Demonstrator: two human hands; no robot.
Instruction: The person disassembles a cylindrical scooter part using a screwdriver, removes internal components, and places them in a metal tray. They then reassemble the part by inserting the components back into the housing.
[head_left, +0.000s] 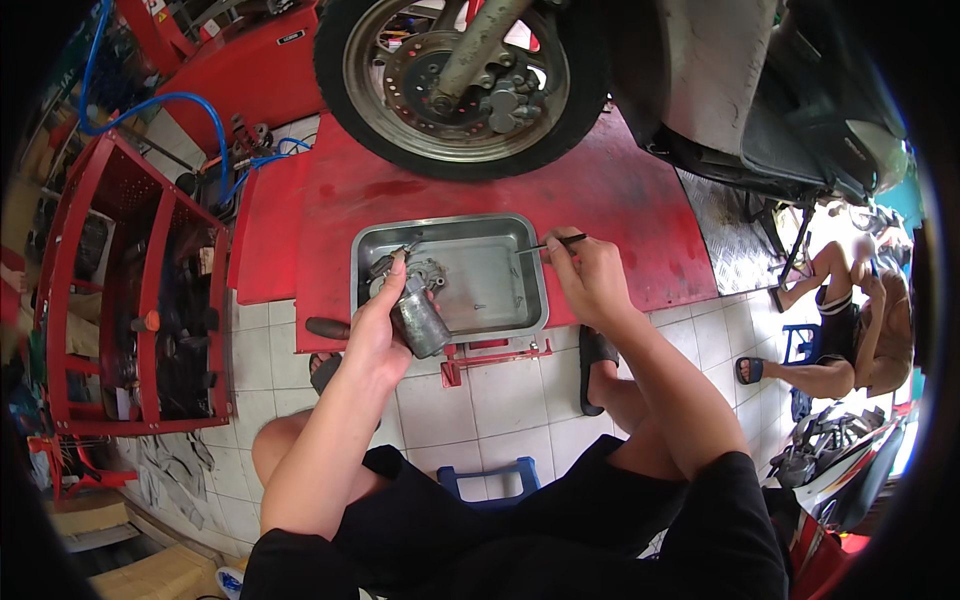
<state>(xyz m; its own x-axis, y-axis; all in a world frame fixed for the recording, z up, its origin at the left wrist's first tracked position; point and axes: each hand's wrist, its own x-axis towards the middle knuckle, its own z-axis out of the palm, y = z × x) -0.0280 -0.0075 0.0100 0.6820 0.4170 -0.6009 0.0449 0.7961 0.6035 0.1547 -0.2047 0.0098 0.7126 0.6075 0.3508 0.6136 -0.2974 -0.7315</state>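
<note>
My left hand (375, 325) is closed around a scuffed grey cylindrical metal part (423, 325), tilted over the left side of a shallow steel tray (542, 285). My right hand (592, 280) pinches a thin tool with a dark handle (570, 240); its slender metal shaft reaches over the tray's right rim, and I cannot tell its exact kind. Inside the tray, cast metal pieces (432, 272) lie beside the held part, partly hidden by it and my left hand. A few small screw-like bits (480, 306) rest on the tray's bottom.
The tray stands on a red lift platform (640, 230), below a motorcycle's front wheel (460, 170). A brown tool handle (327, 328) juts over the platform's front edge. Left is a red tool cart (150, 300); a blue stool (490, 480) is beneath me. Another person (850, 330) sits at right.
</note>
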